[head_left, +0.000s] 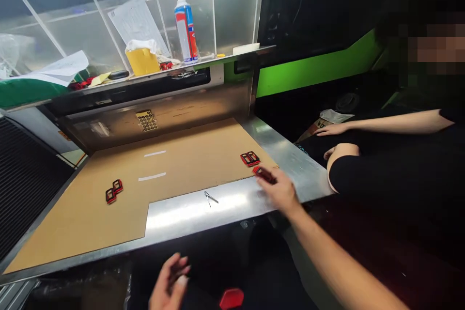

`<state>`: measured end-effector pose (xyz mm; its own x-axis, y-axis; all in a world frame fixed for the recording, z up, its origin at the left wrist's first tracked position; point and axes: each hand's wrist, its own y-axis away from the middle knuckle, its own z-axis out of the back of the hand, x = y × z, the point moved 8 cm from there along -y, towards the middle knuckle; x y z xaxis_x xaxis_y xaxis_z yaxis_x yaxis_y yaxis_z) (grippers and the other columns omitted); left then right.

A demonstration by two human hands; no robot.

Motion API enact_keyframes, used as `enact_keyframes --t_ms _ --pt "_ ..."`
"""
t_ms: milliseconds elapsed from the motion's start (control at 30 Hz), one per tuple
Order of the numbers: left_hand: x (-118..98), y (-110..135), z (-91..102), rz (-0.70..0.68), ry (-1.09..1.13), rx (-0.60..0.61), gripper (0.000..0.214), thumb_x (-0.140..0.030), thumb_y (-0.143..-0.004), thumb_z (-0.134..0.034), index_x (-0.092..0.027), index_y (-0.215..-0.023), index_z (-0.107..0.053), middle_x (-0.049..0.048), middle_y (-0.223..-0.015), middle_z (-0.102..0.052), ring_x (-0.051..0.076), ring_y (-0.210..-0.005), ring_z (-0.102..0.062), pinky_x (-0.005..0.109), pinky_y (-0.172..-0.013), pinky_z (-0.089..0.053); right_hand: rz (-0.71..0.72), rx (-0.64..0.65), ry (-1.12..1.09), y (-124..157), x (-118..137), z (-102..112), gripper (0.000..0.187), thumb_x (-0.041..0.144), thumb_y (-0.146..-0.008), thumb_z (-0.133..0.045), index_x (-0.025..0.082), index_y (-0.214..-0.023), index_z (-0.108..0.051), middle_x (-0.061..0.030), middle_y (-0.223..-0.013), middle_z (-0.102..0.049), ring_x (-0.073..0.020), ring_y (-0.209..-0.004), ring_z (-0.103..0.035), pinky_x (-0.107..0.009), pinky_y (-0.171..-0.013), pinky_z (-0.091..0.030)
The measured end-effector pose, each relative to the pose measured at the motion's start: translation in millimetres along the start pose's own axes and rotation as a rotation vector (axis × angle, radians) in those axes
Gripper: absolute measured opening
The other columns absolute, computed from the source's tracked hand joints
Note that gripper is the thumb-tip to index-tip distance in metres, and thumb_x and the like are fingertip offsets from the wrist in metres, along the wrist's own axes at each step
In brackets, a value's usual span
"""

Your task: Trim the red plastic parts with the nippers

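My right hand [281,193] is closed around a small red-and-black part [265,174] near the right front edge of the cardboard sheet. Just beyond it, a pair of red-and-black rectangular frames [250,158] lies on the cardboard. Down at the bottom, in front of the bench, my left hand [169,283] has its fingers loosely curved and apart, with nothing visible in it. Two more red-and-black frames [114,191] rest on the left part of the cardboard. Nail clippers, or a similar small metal tool [210,197], lie on the bare metal strip.
Brown cardboard [203,160] covers most of the metal bench [290,160]. A shelf above holds a spray can [186,29], a yellow box [143,61] and papers [138,19]. At right, another person's arm [392,126] reaches beside the bench. A red object [231,298] shows below.
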<state>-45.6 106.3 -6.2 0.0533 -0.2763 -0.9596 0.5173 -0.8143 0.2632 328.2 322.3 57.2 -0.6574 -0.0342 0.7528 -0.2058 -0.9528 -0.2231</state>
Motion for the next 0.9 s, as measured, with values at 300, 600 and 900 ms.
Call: enact_keyframes --t_ms 300,600,900 --pt "26 31 -109.0 0.366 0.506 0.402 0.041 -0.047 -0.077 -0.081 -0.017 -0.103 -0.070 0.0066 -0.096 -0.073 0.021 -0.092 -0.070 0.031 -0.086 -0.055 0.586 0.349 -0.265 216 104 -82 0.079 0.016 -0.071 -0.065 0.021 -0.147 -0.044 -0.0141 -0.126 -0.062 -0.0301 -0.111 -0.062 -0.049 -0.094 -0.057" --pt "27 51 -63.6 0.477 0.552 0.512 0.039 -0.049 -0.075 -0.077 -0.011 -0.081 -0.071 0.0087 -0.071 -0.069 0.024 -0.073 -0.068 0.036 -0.073 -0.056 0.452 0.815 -0.578 225 103 -104 0.090 0.029 -0.069 -0.082 0.023 -0.149 -0.041 -0.0136 -0.146 -0.053 -0.0293 -0.136 -0.050 -0.047 -0.115 -0.042" --pt "30 40 -38.7 0.327 0.490 0.320 0.043 -0.041 -0.075 -0.081 -0.021 -0.108 -0.063 -0.0015 -0.083 -0.066 0.012 -0.071 -0.061 0.021 -0.067 -0.050 0.431 0.812 -0.664 225 114 -92 0.084 0.020 -0.066 -0.072 0.026 -0.146 -0.045 -0.0101 -0.137 -0.056 -0.0277 -0.128 -0.054 -0.046 -0.109 -0.045"
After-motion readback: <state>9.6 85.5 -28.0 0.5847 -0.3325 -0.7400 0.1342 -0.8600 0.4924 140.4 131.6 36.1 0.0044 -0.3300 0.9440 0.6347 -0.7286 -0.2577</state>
